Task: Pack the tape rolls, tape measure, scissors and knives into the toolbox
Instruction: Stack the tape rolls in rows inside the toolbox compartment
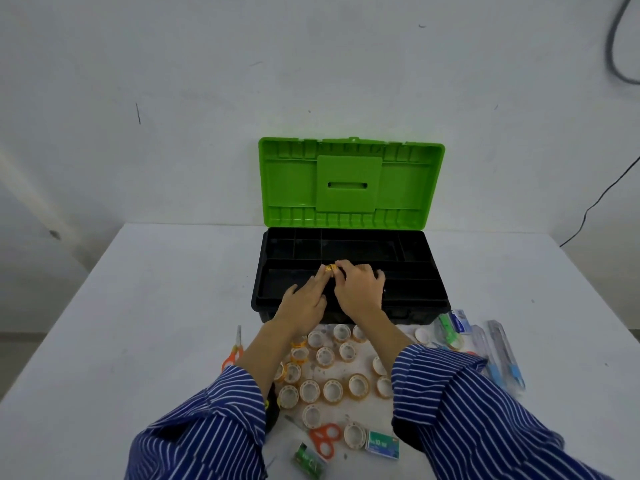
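Toolbox (pixel 349 299) is seen at frame centre on the white table (pixel 138 323), green lid (pixel 351 183) propped upright against the wall, black tray with divided compartments exposed. Both hands are placed over the long front compartment of the tray. A yellow tape roll (pixel 331 270) is pinched in the fingers of the right hand (pixel 360 289), at the divider between front and rear compartments; whether it rests on the tray cannot be told. Left hand (pixel 304 303) is laid flat just beside it, fingers straight and spread, fingertips touching or nearly touching the roll, nothing gripped. Remaining tape rolls (pixel 332 391) are scattered on the table below the toolbox in lower centre frame, partly hidden between and under the striped sleeves (pixel 467 410). Orange-handled scissors (pixel 234 351) are seen left of the left forearm, near the rolls. Red-handled scissors (pixel 325 438) are seen at bottom centre, beside a roll and a green staple box (pixel 382 445); a second small green box (pixel 308 459) lies at the bottom edge. Utility knives (pixel 502 351) with blue ends lie at lower right, beside a green-and-white packaged item (pixel 450 329) near the toolbox's front right corner. Tape measure cannot be identified. A black cable (pixel 602 195) runs down the wall at upper right.
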